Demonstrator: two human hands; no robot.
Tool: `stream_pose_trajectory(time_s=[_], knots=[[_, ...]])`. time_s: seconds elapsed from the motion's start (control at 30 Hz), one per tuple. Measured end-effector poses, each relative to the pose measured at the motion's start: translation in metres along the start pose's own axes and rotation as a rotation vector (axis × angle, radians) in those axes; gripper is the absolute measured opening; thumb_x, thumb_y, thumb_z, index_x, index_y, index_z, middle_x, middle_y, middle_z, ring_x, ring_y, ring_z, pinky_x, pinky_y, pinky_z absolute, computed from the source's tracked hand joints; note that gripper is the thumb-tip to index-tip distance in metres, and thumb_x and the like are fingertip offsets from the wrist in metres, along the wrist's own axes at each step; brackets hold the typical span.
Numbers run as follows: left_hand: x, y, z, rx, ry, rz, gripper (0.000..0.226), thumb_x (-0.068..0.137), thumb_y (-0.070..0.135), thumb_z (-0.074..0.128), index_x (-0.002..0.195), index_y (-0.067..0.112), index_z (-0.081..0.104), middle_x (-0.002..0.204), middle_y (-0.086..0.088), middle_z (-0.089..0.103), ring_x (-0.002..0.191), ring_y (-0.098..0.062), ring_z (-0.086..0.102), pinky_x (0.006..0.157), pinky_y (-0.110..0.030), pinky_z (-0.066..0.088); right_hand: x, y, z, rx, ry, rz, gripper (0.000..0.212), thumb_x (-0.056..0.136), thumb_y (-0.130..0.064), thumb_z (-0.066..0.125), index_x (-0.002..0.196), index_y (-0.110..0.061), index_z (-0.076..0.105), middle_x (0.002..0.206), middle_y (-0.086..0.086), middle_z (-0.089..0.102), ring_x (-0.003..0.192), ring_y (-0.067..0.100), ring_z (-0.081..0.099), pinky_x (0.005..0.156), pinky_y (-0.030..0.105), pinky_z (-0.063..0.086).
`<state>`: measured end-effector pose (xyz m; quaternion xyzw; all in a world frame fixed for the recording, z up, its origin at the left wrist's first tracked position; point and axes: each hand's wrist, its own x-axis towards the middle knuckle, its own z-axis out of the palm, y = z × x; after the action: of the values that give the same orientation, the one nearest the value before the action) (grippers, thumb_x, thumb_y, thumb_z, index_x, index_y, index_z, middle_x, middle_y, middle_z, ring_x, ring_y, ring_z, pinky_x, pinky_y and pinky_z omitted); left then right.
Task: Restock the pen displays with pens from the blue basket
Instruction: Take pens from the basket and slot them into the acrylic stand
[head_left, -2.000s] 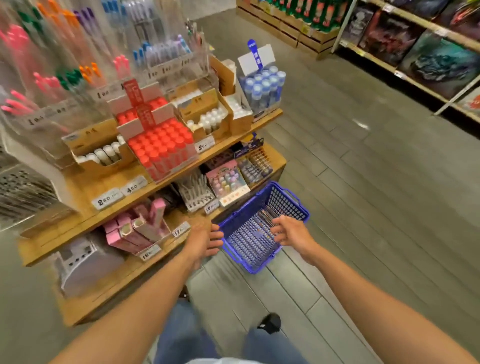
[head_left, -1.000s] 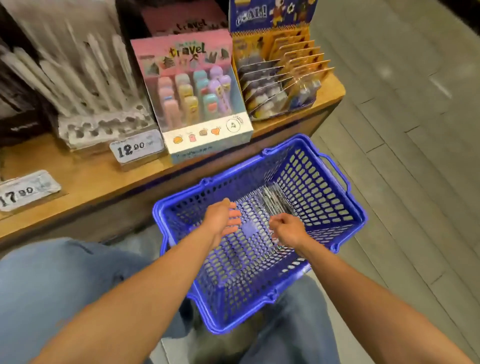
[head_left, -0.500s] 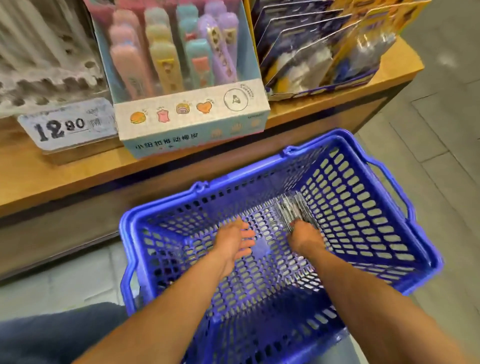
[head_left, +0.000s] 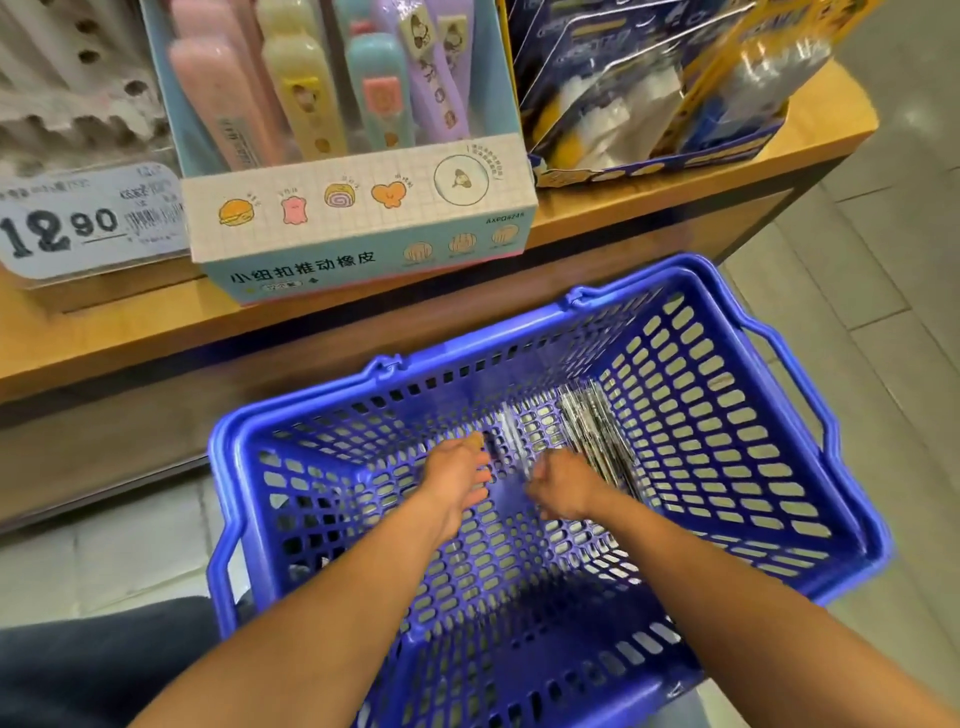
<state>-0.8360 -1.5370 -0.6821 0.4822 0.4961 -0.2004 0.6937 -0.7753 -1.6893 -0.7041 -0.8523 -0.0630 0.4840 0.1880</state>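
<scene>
Crouching closer than a second ago, the person now has the blue perforated plastic basket (head_left: 810, 525) filling the lower view, where two seconds back it sat small on the floor below the wooden display shelf (head_left: 649, 218); the judgement is that the restock is only at the fetching stage, with nothing yet lifted toward a display. On the shelf edge above stand a pastel cardboard box of pink, yellow, teal and purple push erasers (head_left: 358, 208), a dark blue carton of carded packs (head_left: 660, 104) and a white price tag reading 12.90 (head_left: 88, 223). Inside the basket both hands have gone down to its floor. The left hand (head_left: 457, 480) lies with fingers loosely spread, gripping nothing that shows. The right hand (head_left: 563, 486) is curled at the near end of the pens, but blur hides whether it has any in its grasp. The bundle of slim clear-and-dark pens (head_left: 592, 426) lies flat on the basket floor against the far right wall, pens lined up side by side, a few pale ones strayed left of the pack.
</scene>
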Motion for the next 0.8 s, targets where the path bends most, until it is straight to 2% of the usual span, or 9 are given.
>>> stream_pose_trajectory(time_s=[0.1, 0.17, 0.23, 0.27, 0.33, 0.43, 0.57, 0.73, 0.8], knots=[[0.005, -0.005, 0.007, -0.079, -0.011, -0.020, 0.023, 0.102, 0.031, 0.054, 0.114, 0.012, 0.054, 0.114, -0.007, 0.063, 0.098, -0.021, 0.061, 0.076, -0.034, 0.049, -0.019, -0.016, 0.011, 0.108, -0.209, -0.126, 0.017, 0.091, -0.017, 0.066, 0.087, -0.018, 0.050, 0.062, 0.001, 0.066, 0.051, 0.010, 0.064, 0.057, 0.024, 0.053], [0.007, -0.010, 0.010, -0.184, 0.001, -0.017, 0.017, 0.104, 0.023, 0.050, 0.113, 0.009, 0.055, 0.099, -0.008, 0.067, 0.082, -0.019, 0.064, 0.064, -0.030, 0.050, -0.024, -0.020, 0.017, 0.115, -0.237, -0.168, 0.018, 0.089, -0.019, 0.070, 0.084, -0.019, 0.052, 0.062, 0.002, 0.066, 0.051, 0.009, 0.063, 0.056, 0.022, 0.051], [0.011, -0.015, 0.009, -0.207, 0.042, 0.002, 0.017, 0.106, 0.016, 0.044, 0.114, 0.007, 0.056, 0.083, -0.006, 0.066, 0.067, -0.017, 0.061, 0.060, -0.028, 0.048, -0.022, -0.017, 0.012, 0.143, -0.239, -0.155, 0.017, 0.087, -0.025, 0.073, 0.079, -0.020, 0.059, 0.067, 0.008, 0.069, 0.053, 0.011, 0.064, 0.054, 0.019, 0.049], [0.013, -0.017, 0.008, -0.195, 0.063, 0.006, 0.017, 0.107, 0.016, 0.043, 0.111, 0.008, 0.056, 0.077, -0.004, 0.063, 0.061, -0.016, 0.058, 0.059, -0.027, 0.048, -0.019, -0.014, 0.008, 0.145, -0.207, -0.134, 0.016, 0.088, -0.027, 0.072, 0.077, -0.020, 0.062, 0.073, 0.010, 0.070, 0.057, 0.014, 0.066, 0.054, 0.019, 0.049], [0.017, -0.020, 0.006, -0.174, 0.084, -0.004, 0.018, 0.108, 0.020, 0.041, 0.107, 0.009, 0.055, 0.071, -0.002, 0.058, 0.055, -0.014, 0.050, 0.056, -0.027, 0.045, -0.009, -0.005, -0.003, 0.037, -0.023, -0.055, 0.014, 0.092, -0.027, 0.065, 0.087, -0.014, 0.066, 0.089, 0.014, 0.072, 0.073, 0.023, 0.069, 0.061, 0.025, 0.050], [0.019, -0.026, 0.002, -0.172, 0.082, -0.038, 0.019, 0.108, 0.021, 0.040, 0.107, 0.008, 0.054, 0.072, -0.003, 0.054, 0.054, -0.013, 0.043, 0.052, -0.027, 0.042, 0.003, 0.012, -0.012, -0.422, 0.253, 0.113, 0.023, 0.095, -0.015, 0.057, 0.115, -0.005, 0.056, 0.111, 0.014, 0.066, 0.100, 0.031, 0.064, 0.073, 0.034, 0.049], [0.019, -0.029, -0.002, -0.159, 0.087, -0.061, 0.022, 0.108, 0.022, 0.042, 0.113, 0.006, 0.057, 0.077, -0.004, 0.057, 0.056, -0.014, 0.043, 0.051, -0.027, 0.042, 0.010, 0.023, -0.002, -0.592, 0.275, 0.195, 0.039, 0.092, -0.004, 0.055, 0.129, -0.003, 0.045, 0.117, 0.014, 0.063, 0.106, 0.028, 0.062, 0.076, 0.033, 0.050], [0.019, -0.031, -0.003, -0.175, 0.090, -0.086, 0.027, 0.107, 0.022, 0.044, 0.121, 0.003, 0.057, 0.081, -0.006, 0.060, 0.055, -0.014, 0.045, 0.044, -0.023, 0.042, 0.020, 0.026, 0.008, -0.608, 0.323, 0.274, 0.067, 0.090, 0.001, 0.055, 0.147, 0.002, 0.019, 0.124, 0.016, 0.061, 0.110, 0.029, 0.062, 0.078, 0.033, 0.053], [0.019, -0.032, -0.003, -0.172, 0.092, -0.090, 0.029, 0.107, 0.022, 0.045, 0.125, 0.003, 0.057, 0.082, -0.006, 0.061, 0.055, -0.014, 0.045, 0.044, -0.023, 0.042, 0.022, 0.026, 0.008, -0.575, 0.314, 0.316, 0.062, 0.091, -0.001, 0.055, 0.145, 0.002, 0.025, 0.122, 0.015, 0.062, 0.108, 0.028, 0.063, 0.073, 0.032, 0.052]])
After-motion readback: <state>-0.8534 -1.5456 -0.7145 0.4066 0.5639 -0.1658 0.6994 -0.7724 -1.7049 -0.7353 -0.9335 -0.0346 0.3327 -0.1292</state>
